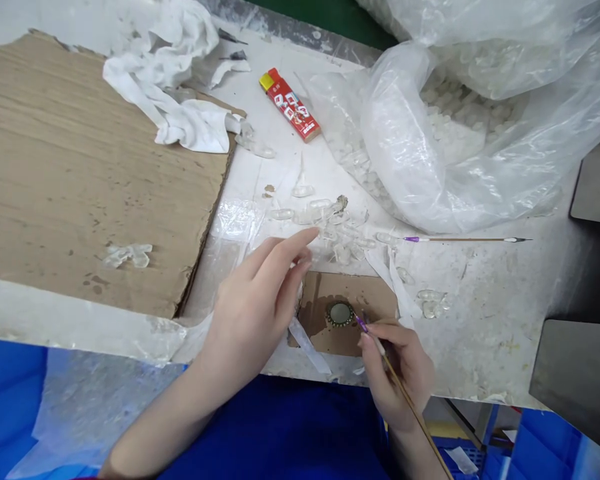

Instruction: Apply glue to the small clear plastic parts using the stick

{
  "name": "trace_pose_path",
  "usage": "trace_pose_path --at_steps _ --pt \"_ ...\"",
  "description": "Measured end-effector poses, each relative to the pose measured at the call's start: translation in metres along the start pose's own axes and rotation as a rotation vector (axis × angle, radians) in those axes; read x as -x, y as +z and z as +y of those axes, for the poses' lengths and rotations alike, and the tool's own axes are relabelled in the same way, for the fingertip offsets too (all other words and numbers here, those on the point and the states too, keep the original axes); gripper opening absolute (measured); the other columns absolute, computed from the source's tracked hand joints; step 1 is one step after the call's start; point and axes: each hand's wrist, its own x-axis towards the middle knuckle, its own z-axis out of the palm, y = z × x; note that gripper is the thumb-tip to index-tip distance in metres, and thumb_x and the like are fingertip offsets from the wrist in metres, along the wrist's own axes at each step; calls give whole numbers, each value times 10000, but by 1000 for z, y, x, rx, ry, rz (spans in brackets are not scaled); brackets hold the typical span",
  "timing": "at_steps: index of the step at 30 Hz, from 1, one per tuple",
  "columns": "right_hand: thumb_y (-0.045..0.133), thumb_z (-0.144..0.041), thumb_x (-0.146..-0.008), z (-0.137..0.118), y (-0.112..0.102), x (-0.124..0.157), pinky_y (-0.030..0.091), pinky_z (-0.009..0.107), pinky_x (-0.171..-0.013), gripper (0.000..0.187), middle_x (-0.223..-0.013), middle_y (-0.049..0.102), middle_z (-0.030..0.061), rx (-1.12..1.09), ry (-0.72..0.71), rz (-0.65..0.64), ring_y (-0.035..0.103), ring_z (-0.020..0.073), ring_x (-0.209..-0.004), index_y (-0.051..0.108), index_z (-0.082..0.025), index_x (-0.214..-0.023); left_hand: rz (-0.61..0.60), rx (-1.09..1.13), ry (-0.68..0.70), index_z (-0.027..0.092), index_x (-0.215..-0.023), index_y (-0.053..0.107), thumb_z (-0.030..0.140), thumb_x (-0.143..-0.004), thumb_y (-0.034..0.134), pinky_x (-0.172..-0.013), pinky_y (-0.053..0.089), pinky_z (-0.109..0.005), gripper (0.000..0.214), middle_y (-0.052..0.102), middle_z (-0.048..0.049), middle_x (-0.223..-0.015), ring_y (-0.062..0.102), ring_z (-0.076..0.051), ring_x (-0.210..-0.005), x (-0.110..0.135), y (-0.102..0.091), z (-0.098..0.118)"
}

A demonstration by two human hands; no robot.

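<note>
The wooden pick (pixel 427 435) is in the right hand (pixel 395 373), above a white surface (pixel 485 333). A big sheet of cardboard (pixel 80 167) lies on the left of the surface. A big clear plastic bag (pixel 405 147) full of small clear pieces lies at the back on the right. A white cloth (pixel 165 87) lies on the far edge of the cardboard, and a red lighter (pixel 290 107) lies near it. The left hand (pixel 253 313) is open and holds nothing. Its fingers bend a little, close to a pile of loose clear pieces (pixel 340 233). The right hand grips the pick like a pencil. The pick's long line runs from low on the right up to the left. Its purple tip (pixel 361 324) points at a round metal setting (pixel 341 313) with a beaded gold rim and is just beside it. The setting lies on a small brown card (pixel 315 300). A second pick (pixel 460 239) lies on the surface to the right.
</note>
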Motion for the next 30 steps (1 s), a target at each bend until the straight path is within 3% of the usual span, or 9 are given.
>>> trace_pose_path --at_steps 3,7,13,21,24,27,30 --pt "569 -80 -970 3 3 1 515 232 -495 178 -686 631 -36 10 -67 13 585 128 -513 605 -249 -1012 -53 252 -106 228 -1241 724 5 -994 559 -752 623 -212 371 757 0 -979 743 -130 -821 14 -16 8" --pt "581 -10 -873 6 4 -3 498 261 -481 274 -678 614 -28 44 -175 -10 572 150 -526 578 -264 -974 -148 448 -148 253 -1131 783 -52 -951 573 -744 617 -134 412 775 19 -1051 755 -96 -861 31 -25 13" --pt "570 64 -797 7 4 -9 443 267 -454 356 -661 595 -36 120 -264 -45 539 158 -521 577 -252 -961 -80 485 -205 283 -1169 765 -27 -919 668 -871 619 -110 410 839 60 -1015 797 -94 -887 49 -26 15" --pt "572 54 -804 6 5 -11 457 267 -441 347 -657 596 -38 88 -273 -30 520 151 -503 579 -248 -974 -152 531 -130 213 -873 784 -53 -899 632 -823 604 -71 307 836 5 -1017 805 -85 -852 45 -30 12" --pt "567 -8 -888 2 4 -7 507 279 -468 296 -684 607 -28 -31 -216 26 551 152 -519 613 -239 -1068 -148 591 -136 198 -850 777 -14 -900 697 -798 621 -89 232 835 -7 -970 806 -95 -816 43 -29 14" --pt "614 -105 -981 -6 2 -3 538 304 -511 220 -711 640 -4 -294 -54 88 596 164 -569 690 -220 -1152 -148 690 -140 184 -852 759 43 -913 756 -761 648 -122 154 835 -21 -920 804 -112 -776 46 -26 17" --pt "662 -196 -1012 -15 1 -4 501 286 -498 163 -670 610 -21 -559 74 113 575 143 -546 767 -225 -1132 -142 788 -129 190 -986 763 60 -918 777 -728 666 -148 147 839 -26 -901 807 -132 -765 50 -25 19"
